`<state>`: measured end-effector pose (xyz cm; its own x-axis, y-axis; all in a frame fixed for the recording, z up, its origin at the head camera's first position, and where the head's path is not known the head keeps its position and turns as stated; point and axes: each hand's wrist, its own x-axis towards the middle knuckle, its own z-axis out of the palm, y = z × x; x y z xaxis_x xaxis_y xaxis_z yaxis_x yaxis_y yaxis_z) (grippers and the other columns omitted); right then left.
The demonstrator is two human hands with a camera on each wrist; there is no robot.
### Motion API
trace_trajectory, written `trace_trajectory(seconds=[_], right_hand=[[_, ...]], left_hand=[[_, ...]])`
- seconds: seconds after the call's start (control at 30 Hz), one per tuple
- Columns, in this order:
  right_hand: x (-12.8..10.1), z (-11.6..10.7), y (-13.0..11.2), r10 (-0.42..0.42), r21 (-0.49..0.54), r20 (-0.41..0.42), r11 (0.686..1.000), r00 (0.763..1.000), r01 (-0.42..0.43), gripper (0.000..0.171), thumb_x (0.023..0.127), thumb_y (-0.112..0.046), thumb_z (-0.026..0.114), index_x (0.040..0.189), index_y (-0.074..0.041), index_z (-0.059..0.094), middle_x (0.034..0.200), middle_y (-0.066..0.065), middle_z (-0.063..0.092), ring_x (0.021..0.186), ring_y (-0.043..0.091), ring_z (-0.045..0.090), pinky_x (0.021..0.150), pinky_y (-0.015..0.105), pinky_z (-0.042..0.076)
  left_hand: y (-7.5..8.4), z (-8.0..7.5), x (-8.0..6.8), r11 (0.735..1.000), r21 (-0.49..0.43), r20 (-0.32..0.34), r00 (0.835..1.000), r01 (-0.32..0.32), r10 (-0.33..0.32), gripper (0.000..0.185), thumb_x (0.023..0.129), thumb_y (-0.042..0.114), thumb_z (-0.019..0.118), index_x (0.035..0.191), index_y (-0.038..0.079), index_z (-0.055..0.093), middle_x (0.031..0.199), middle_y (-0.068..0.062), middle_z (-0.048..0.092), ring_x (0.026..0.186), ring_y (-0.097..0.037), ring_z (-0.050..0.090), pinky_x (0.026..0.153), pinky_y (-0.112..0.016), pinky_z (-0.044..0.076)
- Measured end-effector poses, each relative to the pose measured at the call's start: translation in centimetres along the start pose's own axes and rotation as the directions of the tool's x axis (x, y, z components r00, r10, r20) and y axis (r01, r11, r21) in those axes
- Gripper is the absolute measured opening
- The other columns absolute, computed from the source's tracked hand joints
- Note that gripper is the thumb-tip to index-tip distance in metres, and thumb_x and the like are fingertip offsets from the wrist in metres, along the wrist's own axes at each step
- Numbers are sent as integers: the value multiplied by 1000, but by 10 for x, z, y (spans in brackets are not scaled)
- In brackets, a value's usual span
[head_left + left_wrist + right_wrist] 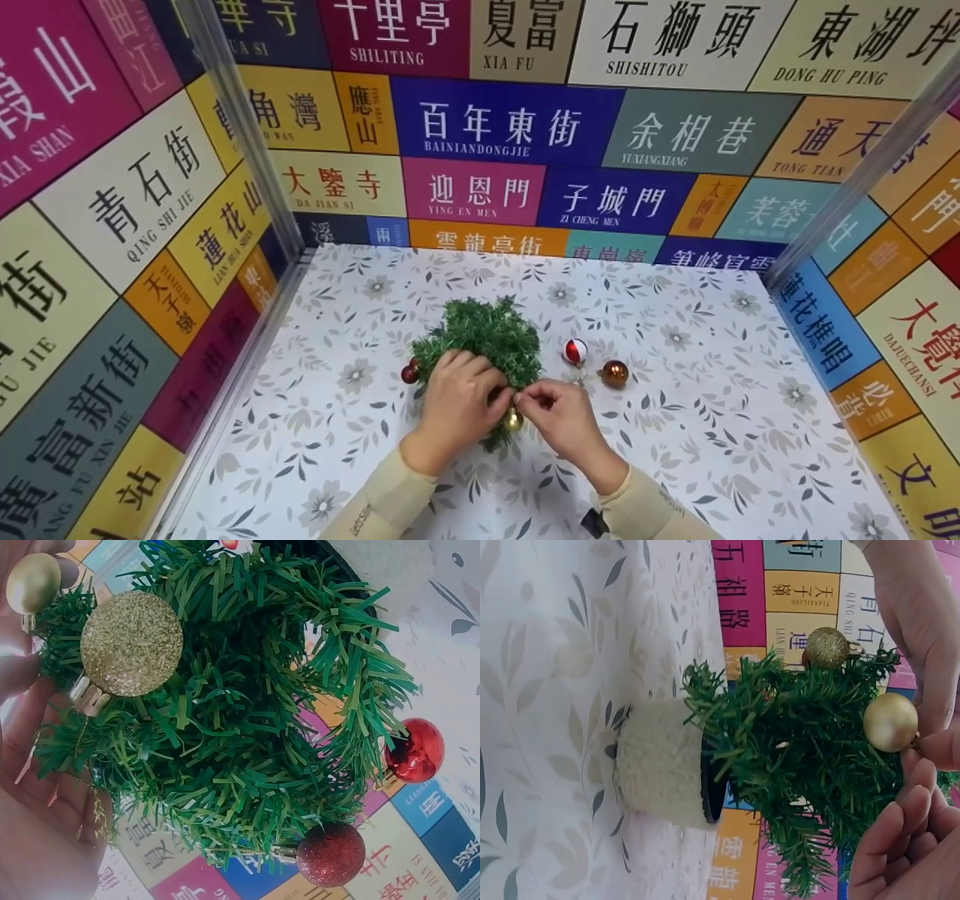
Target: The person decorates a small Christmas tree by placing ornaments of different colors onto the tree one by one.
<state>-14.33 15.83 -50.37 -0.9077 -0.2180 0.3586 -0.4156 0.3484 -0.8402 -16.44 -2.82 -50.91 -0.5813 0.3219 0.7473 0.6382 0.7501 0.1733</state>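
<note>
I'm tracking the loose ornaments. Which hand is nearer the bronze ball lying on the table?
Right. The right hand is just below-left of the bronze ball; the left hand grips the small tree, farther left.

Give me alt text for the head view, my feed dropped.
Both hands, left hand and right hand, meet at the front of a small green tree, pinching at a gold bauble. A red-and-white bauble and a copper bauble lie on the floral table to the right.
</note>
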Motion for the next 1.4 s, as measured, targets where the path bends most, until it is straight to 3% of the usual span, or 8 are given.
trace_trajectory(seconds=[0.13,0.43,0.67,0.83,0.97,1.13,1.27,1.4], right_hand=[[-1,-3,-7,-26,-19,-22,999,999,26,11,87,5,70,80,-4,72,68,0,63,55,12,51,50,23,41],[-1,0,31,-77,-84,-76,994,994,71,16,86,0,73,82,-16,74,70,-10,63,55,11,54,50,24,45],[-1,-3,38,-125,-68,-85,991,988,119,10,89,-8,72,82,-15,74,71,-8,63,56,10,55,50,22,44],[-1,-3,39,-150,-65,-108,987,983,144,15,87,-4,72,82,-18,74,71,-10,63,56,9,54,50,23,45],[-1,-4,37,-164,-71,-135,985,977,156,22,85,3,71,82,-19,73,70,-10,62,55,10,53,49,23,44],[-1,-10,26,-190,-83,-170,980,967,178,28,82,10,70,81,-18,72,68,-6,60,53,12,50,47,23,41],[-4,-18,55,-197,-143,-164,974,967,174,23,84,4,72,85,-19,73,71,-11,59,54,9,51,48,23,41],[-8,-26,84,-153,-234,-103,964,983,126,16,83,-3,74,92,-17,72,76,-15,59,63,6,56,54,23,47]], left_hand=[[-1,-1,0,1000,-9,-5,1000,3,-3,13,80,29,79,75,19,72,78,7,65,75,-17,59,84,-37,47],[-1,-2,0,1000,1,2,1000,-5,5,14,79,31,78,76,19,72,79,6,65,76,-19,59,84,-38,48],[-2,-4,-1,999,-36,-10,1000,-8,7,13,77,30,77,78,18,73,82,5,64,78,-20,59,82,-38,47],[-7,-6,-6,999,-49,-27,1000,-10,9,16,73,29,79,82,17,71,88,3,63,82,-21,59,80,-39,47],[-12,-9,-15,999,-28,-43,999,24,-25,26,70,29,81,86,16,67,95,2,61,89,-22,59,82,-40,47],[-21,-12,-29,995,22,-49,994,98,-97,45,67,37,84,101,13,66,112,-5,62,105,-26,59,94,-43,45],[-28,-11,-35,987,80,-24,990,142,-141,67,67,49,83,115,7,64,128,-13,59,116,-31,56,101,-46,42],[-32,-14,-38,973,132,52,979,187,-196,84,68,58,81,127,3,59,137,-17,54,123,-33,53,104,-48,40]])
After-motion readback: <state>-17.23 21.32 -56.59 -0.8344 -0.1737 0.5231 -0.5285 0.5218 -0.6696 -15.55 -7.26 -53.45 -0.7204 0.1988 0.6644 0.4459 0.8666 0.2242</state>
